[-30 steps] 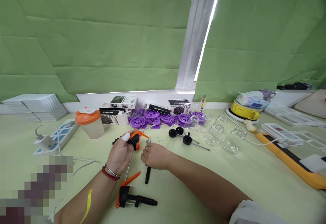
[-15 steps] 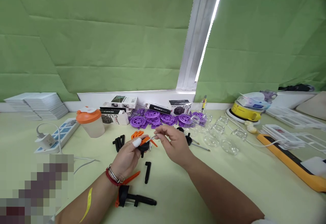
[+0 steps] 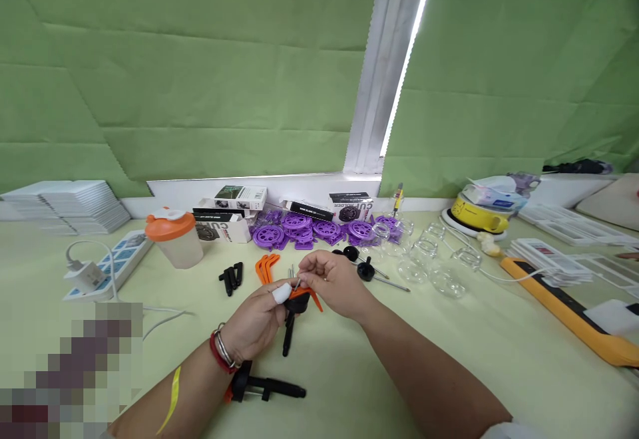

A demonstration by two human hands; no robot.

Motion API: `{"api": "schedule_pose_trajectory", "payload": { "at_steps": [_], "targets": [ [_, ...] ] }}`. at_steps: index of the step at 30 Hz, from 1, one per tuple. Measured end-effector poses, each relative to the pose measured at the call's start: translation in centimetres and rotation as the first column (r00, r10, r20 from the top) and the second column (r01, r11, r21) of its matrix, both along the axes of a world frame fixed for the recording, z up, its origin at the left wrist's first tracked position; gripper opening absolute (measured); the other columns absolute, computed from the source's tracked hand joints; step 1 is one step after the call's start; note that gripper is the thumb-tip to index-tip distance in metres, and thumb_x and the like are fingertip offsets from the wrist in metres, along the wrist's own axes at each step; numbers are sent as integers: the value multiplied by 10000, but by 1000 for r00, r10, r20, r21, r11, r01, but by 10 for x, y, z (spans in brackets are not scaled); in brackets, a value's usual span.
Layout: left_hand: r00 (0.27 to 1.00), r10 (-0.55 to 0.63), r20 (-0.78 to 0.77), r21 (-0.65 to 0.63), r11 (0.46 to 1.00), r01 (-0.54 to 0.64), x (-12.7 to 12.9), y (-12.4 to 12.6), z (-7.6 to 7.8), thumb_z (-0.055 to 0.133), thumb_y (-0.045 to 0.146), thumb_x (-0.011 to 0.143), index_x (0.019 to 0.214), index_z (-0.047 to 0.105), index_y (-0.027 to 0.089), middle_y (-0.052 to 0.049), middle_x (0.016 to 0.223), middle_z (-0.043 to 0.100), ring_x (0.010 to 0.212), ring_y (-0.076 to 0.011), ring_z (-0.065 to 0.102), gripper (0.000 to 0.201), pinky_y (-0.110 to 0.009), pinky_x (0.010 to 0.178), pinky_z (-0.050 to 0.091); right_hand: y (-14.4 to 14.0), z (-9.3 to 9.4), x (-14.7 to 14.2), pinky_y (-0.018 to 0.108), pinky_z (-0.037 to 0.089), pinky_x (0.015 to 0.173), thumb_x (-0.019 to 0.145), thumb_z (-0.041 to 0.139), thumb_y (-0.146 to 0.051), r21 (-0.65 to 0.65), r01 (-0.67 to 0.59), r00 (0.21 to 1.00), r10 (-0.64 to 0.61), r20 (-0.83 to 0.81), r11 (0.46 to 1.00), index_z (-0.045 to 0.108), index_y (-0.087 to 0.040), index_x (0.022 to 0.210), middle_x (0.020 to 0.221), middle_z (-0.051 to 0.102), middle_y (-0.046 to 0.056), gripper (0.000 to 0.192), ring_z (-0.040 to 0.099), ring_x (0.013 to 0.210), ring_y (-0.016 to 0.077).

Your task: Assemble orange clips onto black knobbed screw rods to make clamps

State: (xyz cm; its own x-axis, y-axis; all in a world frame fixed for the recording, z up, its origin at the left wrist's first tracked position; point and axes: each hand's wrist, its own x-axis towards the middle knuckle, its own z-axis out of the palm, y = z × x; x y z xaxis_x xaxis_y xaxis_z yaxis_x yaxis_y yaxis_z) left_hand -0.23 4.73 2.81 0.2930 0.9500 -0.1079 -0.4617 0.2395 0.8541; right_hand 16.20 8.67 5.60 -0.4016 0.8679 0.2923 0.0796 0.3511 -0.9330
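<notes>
My left hand (image 3: pixel 257 322), white wrap on its thumb, grips a round black part (image 3: pixel 298 303) with an orange bent arm (image 3: pixel 315 299) across its top. The fingers of my right hand (image 3: pixel 337 286) are pinched on a thin metal pin (image 3: pixel 298 284) standing at the orange arm. Just below the held part is a black handle-like tube (image 3: pixel 288 338); I cannot tell whether the two touch. Nearer to me lies a black assembly (image 3: pixel 279 387) with a long tube and a bit of orange. Loose orange bent arms (image 3: pixel 267 267) and black tubes (image 3: pixel 231 278) lie beyond my left hand.
Black knobs with metal shafts (image 3: pixel 367 269) lie beyond my right hand. Purple wheel-shaped parts (image 3: pixel 327 229), printed boxes (image 3: pixel 224 229) and clear rings (image 3: pixel 414 269) line the back. An orange-lidded cup (image 3: pixel 172 239) and power strip (image 3: pixel 117 263) stand left; a yellow pot (image 3: pixel 479 215) stands right.
The held black part has tipped more upright and moved slightly right and toward me. The metal pin, slanted before, now points more upright at the orange arm; my right hand stays pinched on it.
</notes>
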Motion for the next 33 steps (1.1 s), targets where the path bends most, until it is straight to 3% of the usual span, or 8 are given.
{"api": "schedule_pose_trajectory", "payload": {
  "at_steps": [5,11,18,21,23,26,29,33],
  "targets": [
    [998,23,62,-12,1000,-22,1,1,2,626,228,804,892,719,145,-77,900,697,854,-171,595,152,-273,791,437,-7,-1,-4,277,478,740,816,561,-173,278,-13,976,-49,214,961,664,-200,829,801,682,10,107,612,779,141],
    [989,114,95,-6,993,-114,1,3,7,665,247,777,808,709,146,-40,759,673,741,-128,583,115,-220,679,451,-7,-5,-3,366,404,936,871,432,-110,574,-238,891,-59,449,783,618,-192,1109,1128,665,71,313,583,1062,187],
    [987,134,89,15,991,-136,-6,10,7,636,229,804,944,686,159,-43,938,670,849,-134,593,165,-222,763,462,-8,-1,6,496,102,1116,917,311,-82,593,-433,749,-94,655,679,278,-143,1424,1201,621,99,512,177,1402,203],
    [981,171,87,25,984,-174,-10,12,10,602,203,815,956,680,136,-62,978,667,845,-148,598,175,-246,760,475,-9,5,8,468,244,1059,930,386,-205,592,-309,802,-131,583,744,395,-153,1352,1267,569,122,425,385,1292,244],
    [974,202,105,24,978,-206,-11,13,13,586,189,809,959,677,124,-67,949,671,805,-156,607,186,-273,762,486,-9,6,8,377,417,872,929,398,-282,498,-149,805,-188,563,854,575,-164,1143,1044,672,107,301,596,988,219],
    [955,255,154,-5,966,-257,-13,13,16,578,150,787,954,674,132,-56,876,677,784,-166,624,194,-303,791,496,-11,-5,3,281,388,529,894,435,-413,251,-12,702,-170,691,968,630,-175,698,627,634,66,365,573,574,174],
    [939,289,187,-47,957,-285,-14,14,15,563,124,780,933,671,139,-55,856,679,804,-181,640,188,-325,811,507,-14,-25,-10,267,304,435,763,567,-539,85,5,581,-72,810,996,565,-173,537,527,565,68,430,529,482,173],
    [922,347,171,-81,938,-337,-17,17,13,531,106,795,897,664,129,-67,854,684,800,-185,651,168,-308,768,529,-16,-43,-25,267,312,432,656,656,-523,58,55,537,-79,840,997,589,-176,570,555,580,77,364,566,528,205]
  ]
}}
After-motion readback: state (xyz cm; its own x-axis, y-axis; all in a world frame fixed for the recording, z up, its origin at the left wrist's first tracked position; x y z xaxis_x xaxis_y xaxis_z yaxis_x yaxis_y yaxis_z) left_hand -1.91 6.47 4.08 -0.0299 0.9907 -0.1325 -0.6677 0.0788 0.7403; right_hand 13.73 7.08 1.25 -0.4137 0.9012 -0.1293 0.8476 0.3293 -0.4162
